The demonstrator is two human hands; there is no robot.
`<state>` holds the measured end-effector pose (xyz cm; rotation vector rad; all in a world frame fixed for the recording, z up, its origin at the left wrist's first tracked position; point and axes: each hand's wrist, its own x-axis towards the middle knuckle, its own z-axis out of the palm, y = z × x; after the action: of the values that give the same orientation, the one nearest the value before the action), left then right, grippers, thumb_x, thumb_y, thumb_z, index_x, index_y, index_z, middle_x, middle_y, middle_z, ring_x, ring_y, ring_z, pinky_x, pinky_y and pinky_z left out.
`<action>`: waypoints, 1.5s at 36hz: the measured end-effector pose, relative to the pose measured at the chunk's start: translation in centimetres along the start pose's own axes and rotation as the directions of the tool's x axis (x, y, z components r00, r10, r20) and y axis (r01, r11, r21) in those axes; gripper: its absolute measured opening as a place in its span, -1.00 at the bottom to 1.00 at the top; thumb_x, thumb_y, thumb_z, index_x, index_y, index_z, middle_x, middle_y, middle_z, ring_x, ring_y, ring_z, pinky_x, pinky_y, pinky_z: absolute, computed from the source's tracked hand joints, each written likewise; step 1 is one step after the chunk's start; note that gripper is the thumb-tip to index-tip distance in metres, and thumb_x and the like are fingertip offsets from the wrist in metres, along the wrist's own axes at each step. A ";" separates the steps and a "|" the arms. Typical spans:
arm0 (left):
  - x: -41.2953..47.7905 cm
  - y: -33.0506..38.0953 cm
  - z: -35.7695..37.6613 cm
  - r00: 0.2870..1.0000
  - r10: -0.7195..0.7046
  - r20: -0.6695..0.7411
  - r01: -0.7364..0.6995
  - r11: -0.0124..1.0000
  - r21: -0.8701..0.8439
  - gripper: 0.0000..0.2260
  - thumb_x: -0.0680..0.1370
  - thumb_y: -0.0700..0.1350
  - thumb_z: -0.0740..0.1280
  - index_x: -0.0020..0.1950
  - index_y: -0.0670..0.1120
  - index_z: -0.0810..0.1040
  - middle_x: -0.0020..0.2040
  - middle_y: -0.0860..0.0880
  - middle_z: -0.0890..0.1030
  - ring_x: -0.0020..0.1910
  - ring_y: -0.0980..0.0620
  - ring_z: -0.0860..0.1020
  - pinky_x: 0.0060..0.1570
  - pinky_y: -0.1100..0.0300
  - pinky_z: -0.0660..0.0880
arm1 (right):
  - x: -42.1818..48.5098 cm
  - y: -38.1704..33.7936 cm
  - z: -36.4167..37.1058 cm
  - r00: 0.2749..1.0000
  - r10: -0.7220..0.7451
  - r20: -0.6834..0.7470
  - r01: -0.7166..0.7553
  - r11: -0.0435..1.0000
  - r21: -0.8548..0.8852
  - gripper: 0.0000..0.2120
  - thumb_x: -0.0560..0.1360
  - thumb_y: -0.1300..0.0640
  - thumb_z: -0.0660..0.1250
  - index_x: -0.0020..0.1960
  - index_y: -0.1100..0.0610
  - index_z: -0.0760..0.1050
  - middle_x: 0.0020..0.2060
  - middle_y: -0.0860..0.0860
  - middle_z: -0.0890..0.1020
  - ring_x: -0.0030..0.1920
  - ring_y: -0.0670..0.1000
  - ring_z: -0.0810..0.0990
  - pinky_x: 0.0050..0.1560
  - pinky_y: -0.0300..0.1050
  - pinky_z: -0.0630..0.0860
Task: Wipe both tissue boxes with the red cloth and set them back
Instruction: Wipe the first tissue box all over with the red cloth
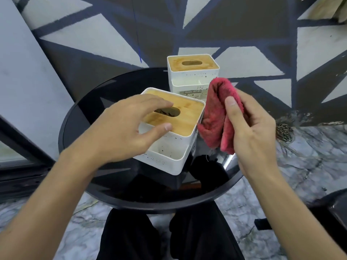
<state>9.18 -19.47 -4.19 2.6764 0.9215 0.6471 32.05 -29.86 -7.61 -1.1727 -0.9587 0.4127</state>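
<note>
Tissue boxes stand on the bench [82, 132]: near box [178, 119] central under our flat, open-fingered left grip [124, 126], far box [193, 72] at 12 o'clock. Our right grip [249, 128] pinches the red cloth [216, 113] at 3 o'clock; we judge that hard wiping could skid the unclamped near box.

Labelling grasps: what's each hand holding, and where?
Right hand pinches the folded red cloth mid-length, thumb in front. Left hand rests atop the near tissue box, no clear grip.

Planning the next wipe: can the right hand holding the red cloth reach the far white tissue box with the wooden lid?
Probably yes: the right hand grips the red fluffy cloth right beside the far white wooden-lidded tissue box, nothing between them.
</note>
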 end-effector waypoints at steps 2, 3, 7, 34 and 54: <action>0.5 -0.4 -0.1 0.996 -0.003 0.089 0.004 1.000 -0.013 -0.46 0.58 0.35 0.22 0.49 0.17 0.55 0.42 0.30 0.56 0.41 0.22 0.53 0.40 -0.09 0.52 | -0.6 0.3 0.1 1.000 0.007 -0.003 -0.007 1.000 -0.016 -0.75 0.73 0.18 0.31 0.36 0.08 0.64 0.09 -0.21 0.74 0.09 -0.28 0.71 0.07 -0.40 0.59; 0.7 -0.5 -0.1 0.993 -0.002 0.122 0.004 1.000 -0.013 -0.45 0.58 0.36 0.22 0.50 0.18 0.55 0.43 0.31 0.55 0.41 0.22 0.53 0.40 -0.09 0.52 | -0.9 0.5 0.1 1.000 0.011 0.000 -0.011 1.000 -0.018 -0.74 0.73 0.17 0.31 0.38 0.09 0.64 0.15 -0.18 0.74 0.14 -0.26 0.70 0.11 -0.38 0.59; 1.0 -0.8 0.3 0.989 -0.002 0.150 0.000 1.000 0.012 -0.43 0.57 0.38 0.21 0.48 0.16 0.58 0.41 0.29 0.58 0.38 0.19 0.56 0.36 -0.09 0.54 | -1.7 1.4 0.1 1.000 0.006 -0.021 -0.007 0.999 -0.033 -0.76 0.73 0.17 0.31 0.36 0.06 0.64 0.22 -0.05 0.73 0.23 -0.18 0.69 0.15 -0.38 0.58; 0.2 0.6 2.5 0.996 -0.053 -0.072 0.061 0.991 0.115 -0.50 0.60 0.31 0.26 0.35 0.05 0.69 0.29 0.19 0.65 0.25 0.01 0.64 0.14 -0.21 0.62 | -1.5 6.0 7.2 0.958 0.244 -0.150 -0.225 0.966 0.129 -0.66 0.77 -0.17 0.08 0.46 -0.30 0.50 0.41 -0.28 0.59 0.49 -0.14 0.49 0.55 0.13 0.40; 0.2 0.7 2.7 0.993 -0.077 -0.085 0.083 0.994 0.067 -0.54 0.59 0.29 0.30 0.33 0.06 0.69 0.24 0.24 0.65 0.21 0.09 0.62 0.11 -0.13 0.60 | -7.9 3.0 5.9 0.972 0.209 -0.110 -0.202 0.977 0.067 -0.63 0.80 0.06 0.13 0.54 -0.17 0.50 0.36 -0.33 0.58 0.45 -0.18 0.50 0.51 0.02 0.42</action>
<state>10.98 -20.11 -6.18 2.6756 1.0866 0.7246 23.51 -30.94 -13.18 -1.2367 -0.7228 0.5270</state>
